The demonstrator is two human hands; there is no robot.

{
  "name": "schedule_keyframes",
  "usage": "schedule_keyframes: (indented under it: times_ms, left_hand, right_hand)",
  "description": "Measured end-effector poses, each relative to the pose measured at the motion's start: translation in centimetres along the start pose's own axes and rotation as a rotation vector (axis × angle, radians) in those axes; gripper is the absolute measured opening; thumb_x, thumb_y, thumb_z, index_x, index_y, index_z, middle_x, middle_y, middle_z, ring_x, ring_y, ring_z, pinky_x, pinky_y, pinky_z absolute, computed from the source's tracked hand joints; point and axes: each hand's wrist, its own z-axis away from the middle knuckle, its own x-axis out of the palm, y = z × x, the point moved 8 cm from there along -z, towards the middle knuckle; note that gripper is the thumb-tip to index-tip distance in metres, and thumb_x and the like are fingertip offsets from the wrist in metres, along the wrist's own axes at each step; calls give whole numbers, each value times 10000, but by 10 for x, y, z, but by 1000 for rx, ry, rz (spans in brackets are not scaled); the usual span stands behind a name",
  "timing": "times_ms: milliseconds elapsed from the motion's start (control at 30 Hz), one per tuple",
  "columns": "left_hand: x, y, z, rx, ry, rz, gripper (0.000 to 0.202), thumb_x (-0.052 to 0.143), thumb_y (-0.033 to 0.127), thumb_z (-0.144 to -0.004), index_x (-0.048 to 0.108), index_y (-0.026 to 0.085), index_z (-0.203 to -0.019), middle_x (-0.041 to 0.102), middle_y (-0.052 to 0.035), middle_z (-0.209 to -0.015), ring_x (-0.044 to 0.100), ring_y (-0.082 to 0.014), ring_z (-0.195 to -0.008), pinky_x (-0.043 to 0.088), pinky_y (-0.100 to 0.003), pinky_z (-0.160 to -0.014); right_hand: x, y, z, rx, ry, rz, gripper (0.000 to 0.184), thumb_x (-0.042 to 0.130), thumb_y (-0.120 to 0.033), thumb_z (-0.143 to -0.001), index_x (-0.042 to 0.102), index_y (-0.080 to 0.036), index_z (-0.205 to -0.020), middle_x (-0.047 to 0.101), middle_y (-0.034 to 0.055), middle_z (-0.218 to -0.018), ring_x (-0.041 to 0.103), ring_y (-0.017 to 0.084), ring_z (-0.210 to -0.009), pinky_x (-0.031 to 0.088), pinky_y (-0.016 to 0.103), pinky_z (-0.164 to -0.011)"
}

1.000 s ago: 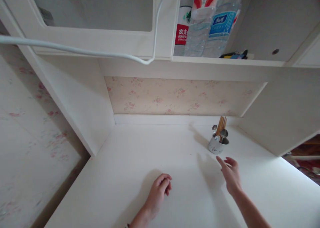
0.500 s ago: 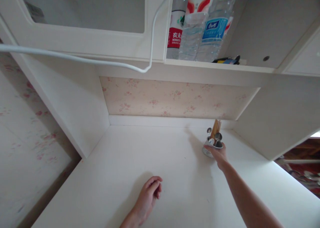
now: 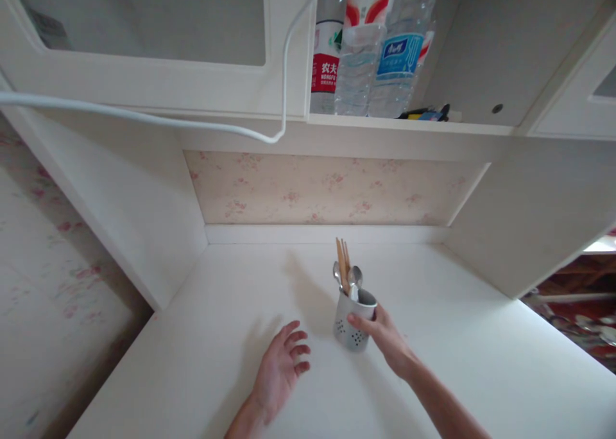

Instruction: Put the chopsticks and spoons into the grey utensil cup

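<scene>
My right hand (image 3: 385, 337) grips a white utensil holder (image 3: 344, 320) with punched holes, its thumb across the front and the other fingers hidden behind. Wooden chopsticks (image 3: 342, 262) and several metal spoons (image 3: 356, 276) stick up out of the holder, which tilts slightly. Whether its base touches the white countertop (image 3: 231, 298) I cannot tell. To the left of the holder, my left hand (image 3: 280, 371) is open, palm turned toward it, fingers apart and slightly curled, with nothing in it.
Above the counter, an open cupboard shelf (image 3: 409, 123) carries several plastic bottles (image 3: 356, 67). A white cable (image 3: 192, 123) hangs across the upper left, in front of a cabinet door (image 3: 192, 83). Side panels (image 3: 129, 201) bound the counter.
My right hand has brought the utensil holder from the back right toward me and to the left. The fingers of my left hand have spread from a loosely closed pose.
</scene>
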Motion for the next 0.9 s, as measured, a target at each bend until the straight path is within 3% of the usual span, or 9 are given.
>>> schedule_keyframes:
  times_ms: [167,333,533,700,900]
  left_hand:
    - [3,31,3,58,-41,151,469,506,503,-901,494,308,-1328,607,-71,-1229,614,-230,-1037,493,-399,-853]
    - [2,55,3,113,-68,203,501,490,516,-906,429,384,-1386,560,-44,-1344,574,-250,-1175,462,-427,-963]
    - [-5,65,0,148,-41,239,483,487,536,-903,413,453,-1373,440,-20,-1466,461,-297,-1308,441,-516,-990]
    - [-6,63,5,65,-4,289,537,565,545,-855,425,433,-1361,438,-36,-1463,503,-329,-1264,501,-531,-905]
    - [-11,61,3,51,41,290,571,580,556,-841,419,405,-1368,523,-59,-1378,568,-304,-1190,502,-525,-916]
  right_hand:
    - [83,-2,53,164,-276,-148,584,789,-470,-633,623,-156,-1097,691,70,-1002,596,269,-965,446,392,-857]
    - [129,9,72,297,-408,-209,603,820,-438,-566,637,-151,-1064,693,48,-921,592,255,-929,437,364,-836]
    - [150,35,72,458,-441,-204,521,805,-389,-584,641,-138,-1010,689,52,-896,621,229,-854,458,320,-739]
    - [159,45,69,475,-495,-150,473,787,-333,-626,654,-136,-1034,705,68,-940,644,229,-863,469,314,-740]
    - [159,60,64,540,-498,-171,492,733,-412,-726,634,-161,-1137,701,69,-942,648,197,-824,479,287,-705]
